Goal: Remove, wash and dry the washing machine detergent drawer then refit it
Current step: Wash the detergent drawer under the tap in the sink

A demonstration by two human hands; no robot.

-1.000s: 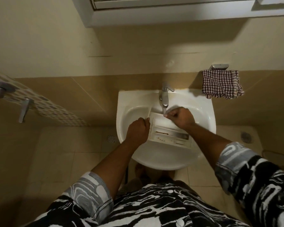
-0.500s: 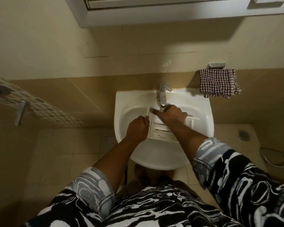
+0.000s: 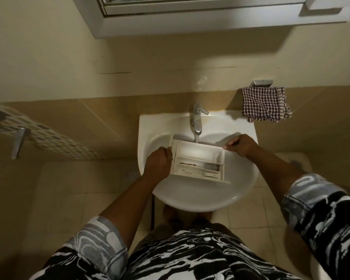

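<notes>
1. Now the drawer (image 3: pixel 198 160) sits over the bowl of the sink (image 3: pixel 200 197), open side up, under the tap (image 3: pixel 196 120).
2. A thin stream of water falls from the spout to the drawer's far edge.
3. The left hand (image 3: pixel 157 163) is curled shut on the drawer's left end, fingers wrapped over its front panel.
4. The right hand (image 3: pixel 240 146) is at the drawer's far right corner, fingers drawn together with the tips pointing at the rim; whether they touch or pinch it I cannot tell.
5. The drawer's large far compartment looks pale and bare, lit from above.
6. Its near compartments show brown specks and a dark streak of residue along the dividers.
7. The drawer is slightly skewed, its right end nearer the person than its left.
8. A checked cloth (image 3: pixel 265 104) hangs from a metal holder (image 3: pixel 261 82) on the wall, just right of the sink's back corner.
9. A white cabinet (image 3: pixel 200 15) is mounted on the wall above the sink.
10. A metal handle (image 3: pixel 17 143) juts from the patterned wall at the left.
11. A round floor drain (image 3: pixel 132 174) lies in the tiles, just left of the sink.
12. Both forearms are bare; short sleeves carry a black, white and grey swirl print.
</notes>
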